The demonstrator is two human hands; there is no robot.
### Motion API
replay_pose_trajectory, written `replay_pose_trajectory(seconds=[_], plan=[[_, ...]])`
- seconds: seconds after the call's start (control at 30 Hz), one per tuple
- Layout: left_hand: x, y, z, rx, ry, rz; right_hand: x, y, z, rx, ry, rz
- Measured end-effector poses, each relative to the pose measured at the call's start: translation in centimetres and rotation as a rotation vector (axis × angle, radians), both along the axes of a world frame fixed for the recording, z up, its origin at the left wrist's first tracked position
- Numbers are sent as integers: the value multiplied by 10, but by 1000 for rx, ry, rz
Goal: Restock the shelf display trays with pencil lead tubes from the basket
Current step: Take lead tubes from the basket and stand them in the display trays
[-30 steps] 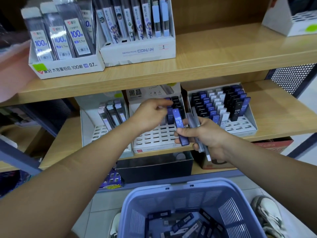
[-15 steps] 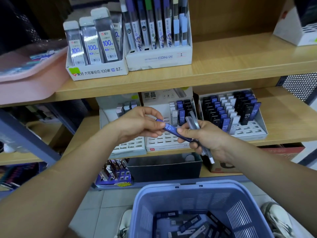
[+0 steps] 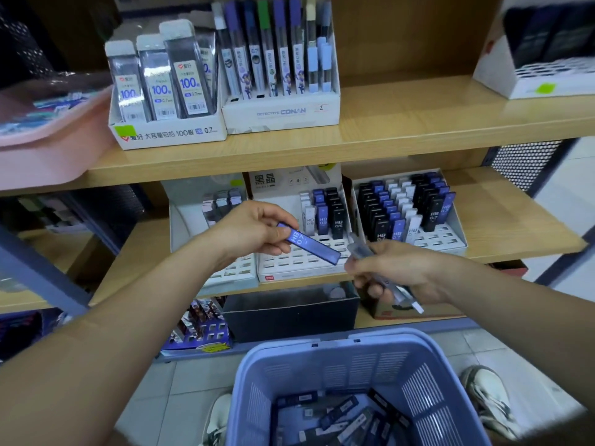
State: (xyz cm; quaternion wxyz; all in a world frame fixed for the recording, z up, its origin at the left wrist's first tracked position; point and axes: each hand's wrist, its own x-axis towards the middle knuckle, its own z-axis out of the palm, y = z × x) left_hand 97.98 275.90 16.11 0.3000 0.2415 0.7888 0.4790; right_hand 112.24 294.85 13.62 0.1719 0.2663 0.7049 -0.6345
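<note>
Gripping "HB 0.7" tube (image 3: 307, 241), clear tubes (image 3: 360, 249)

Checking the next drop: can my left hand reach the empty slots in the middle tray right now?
Probably yes. The left hand, pinching the blue tube, is in front of the empty slots of the middle tray with nothing between; the right hand, holding clear tubes, sits aside.

The bottom edge crops the basket (image 3: 354, 362); its tubes (image 3: 338, 413) are blurred, labels unreadable.

Bright, even indoor light; wide-angle bending and motion blur smear the edges, centre fairly sharp.
</note>
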Motion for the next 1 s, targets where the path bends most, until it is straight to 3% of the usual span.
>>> replay_pose_trajectory(seconds=[0.27,0.4,0.63,0.83,1.0], plan=[[20,47,5,66,45,-20,39,55,12,-309,120,-331],[37,70,7,118,45,-39,52,77,18,-279,169,-341],[64,109,0,221,3,-41,56,91,12,-175,203,-119],[72,139,-5,258,-53,-21,60,106,6,-52,182,-116],[75,171,-9,174,203,-58,73,134,1,72,97,-285]])
